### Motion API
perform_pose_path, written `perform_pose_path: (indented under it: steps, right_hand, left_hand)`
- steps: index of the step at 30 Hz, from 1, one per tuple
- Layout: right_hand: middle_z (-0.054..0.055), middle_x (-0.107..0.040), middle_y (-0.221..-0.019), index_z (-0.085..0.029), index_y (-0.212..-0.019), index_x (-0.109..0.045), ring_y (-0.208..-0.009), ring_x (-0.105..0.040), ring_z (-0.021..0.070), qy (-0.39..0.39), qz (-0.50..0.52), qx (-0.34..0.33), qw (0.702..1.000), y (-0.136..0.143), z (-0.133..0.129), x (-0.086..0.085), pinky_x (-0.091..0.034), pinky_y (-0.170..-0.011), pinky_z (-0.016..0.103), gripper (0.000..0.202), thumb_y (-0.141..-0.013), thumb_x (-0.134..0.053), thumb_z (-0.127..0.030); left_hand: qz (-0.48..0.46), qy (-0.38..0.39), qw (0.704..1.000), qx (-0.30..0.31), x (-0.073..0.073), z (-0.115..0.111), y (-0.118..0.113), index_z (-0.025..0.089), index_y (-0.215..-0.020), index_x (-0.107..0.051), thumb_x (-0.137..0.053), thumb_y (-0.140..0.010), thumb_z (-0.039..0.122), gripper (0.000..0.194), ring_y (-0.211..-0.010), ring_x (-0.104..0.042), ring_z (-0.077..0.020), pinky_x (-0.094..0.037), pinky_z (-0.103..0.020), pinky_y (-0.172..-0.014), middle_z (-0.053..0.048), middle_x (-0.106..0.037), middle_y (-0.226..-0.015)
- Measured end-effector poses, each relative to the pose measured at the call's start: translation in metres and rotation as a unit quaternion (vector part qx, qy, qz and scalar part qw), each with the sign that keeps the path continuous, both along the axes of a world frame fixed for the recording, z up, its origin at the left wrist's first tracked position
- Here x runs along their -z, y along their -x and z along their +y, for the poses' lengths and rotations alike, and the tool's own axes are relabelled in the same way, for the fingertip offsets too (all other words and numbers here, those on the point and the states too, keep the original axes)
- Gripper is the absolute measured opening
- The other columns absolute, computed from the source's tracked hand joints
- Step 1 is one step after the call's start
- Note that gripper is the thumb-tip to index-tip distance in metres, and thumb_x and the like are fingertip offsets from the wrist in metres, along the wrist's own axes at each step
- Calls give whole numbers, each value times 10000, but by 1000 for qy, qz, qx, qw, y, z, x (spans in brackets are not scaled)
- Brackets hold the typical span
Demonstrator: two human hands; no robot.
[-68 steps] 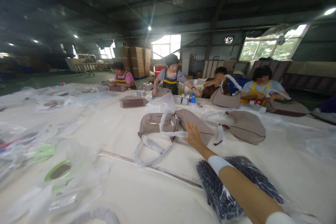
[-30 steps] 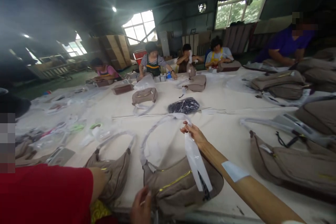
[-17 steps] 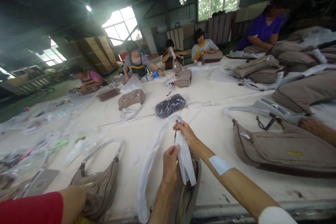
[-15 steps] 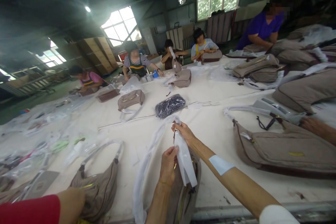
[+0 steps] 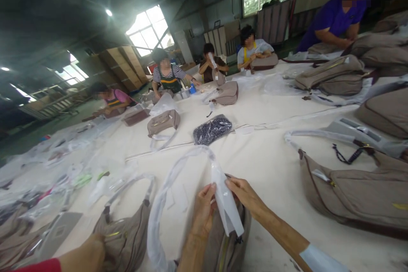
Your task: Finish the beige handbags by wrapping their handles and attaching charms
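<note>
A taupe bag [image 5: 234,238] lies at the near edge of the table, its strap [image 5: 156,208] wrapped in white material and arching up to the left. Around the strap's upper right end hangs a loose white wrapping sheet [image 5: 225,197], its lower end split in two flaps. My left hand [image 5: 204,210] pinches the left edge of this sheet between thumb and fingers. On the other side, my right hand [image 5: 244,191] has its fingers closed on the sheet's right edge, just above the bag.
A plastic-wrapped dark bundle [image 5: 213,129] lies ahead. Taupe bags rest at left [image 5: 124,233] and right [image 5: 360,187]. A neighbour's arm [image 5: 79,255] reaches in at lower left. Several people work along the table's far side.
My right hand has moved down from the strap's upper end to the sheet's right edge. My left hand still pinches the left edge. The view has shifted slightly left.
</note>
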State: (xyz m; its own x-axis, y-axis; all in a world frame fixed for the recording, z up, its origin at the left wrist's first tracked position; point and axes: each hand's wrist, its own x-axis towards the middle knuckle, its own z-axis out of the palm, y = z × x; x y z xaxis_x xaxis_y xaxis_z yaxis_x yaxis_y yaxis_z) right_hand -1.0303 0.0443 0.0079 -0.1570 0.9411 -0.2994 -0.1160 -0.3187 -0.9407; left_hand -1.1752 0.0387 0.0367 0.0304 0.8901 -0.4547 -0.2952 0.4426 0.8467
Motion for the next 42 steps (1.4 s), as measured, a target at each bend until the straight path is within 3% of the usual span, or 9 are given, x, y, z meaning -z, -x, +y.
perform_pose_path:
  steps: [4, 8, 19, 27, 33, 37, 42]
  right_hand:
    - [-37, -495, -558, -158, -664, -587, -535, -428, 86, 4, 28, 21, 999, 1, 6, -2, -344, -516, 230, 427, -716, -549, -580]
    - [-11, -567, -621, -151, -715, -638, -590, -487, 108, 15, 31, 3, 999, -1, 11, 4, -387, -551, 244, 403, -723, -570, -549]
    - [30, -650, -663, -127, -764, -678, -582, -516, 122, 45, 1, -19, 999, -2, 10, 12, -385, -561, 259, 413, -683, -626, -529]
    - [17, -659, -716, -149, -906, -689, -597, -509, 112, 55, 22, -14, 998, 1, 8, 5, -374, -537, 241, 426, -661, -654, -495]
    - [22, -667, -753, -145, -889, -681, -631, -525, 124, 36, 8, -5, 999, 4, 10, 6, -404, -577, 251, 406, -648, -667, -471]
    - [14, -658, -725, -142, -875, -672, -608, -517, 121, 34, 4, -6, 999, 5, 8, 7, -402, -567, 254, 407, -641, -667, -475]
    - [19, -664, -727, -141, -874, -670, -628, -532, 138, 29, -16, 4, 999, 6, 7, 4, -419, -582, 268, 431, -624, -667, -492]
  left_hand:
    - [-23, -11, 999, 28, -2, -1, 2, 108, -905, -689, -653, -723, 432, 373, -797, -629, -191, -500, -288, -715, -111, -704, -873]
    - [22, -21, 998, 50, 3, -2, 3, 108, -925, -689, -639, -736, 424, 371, -733, -633, -187, -489, -279, -675, -103, -709, -817]
    - [69, -59, 995, 36, 10, -11, -9, 124, -886, -676, -574, -774, 440, 350, -731, -555, -157, -447, -246, -655, -66, -652, -811]
    - [86, -72, 994, -11, 14, -17, -18, 131, -779, -657, -566, -775, 419, 302, -692, -509, -135, -398, -224, -611, -42, -603, -752]
    - [37, -41, 996, -69, 15, -18, -22, 142, -890, -632, -627, -714, 384, 300, -702, -583, -162, -473, -272, -663, -45, -653, -784]
    - [33, -35, 992, -115, 15, -23, -23, 158, -803, -573, -671, -677, 381, 274, -672, -596, -166, -497, -289, -641, -30, -643, -739]
    - [18, -48, 993, -104, 9, -30, -27, 131, -836, -619, -617, -734, 414, 301, -809, -623, -198, -494, -325, -778, -82, -673, -850]
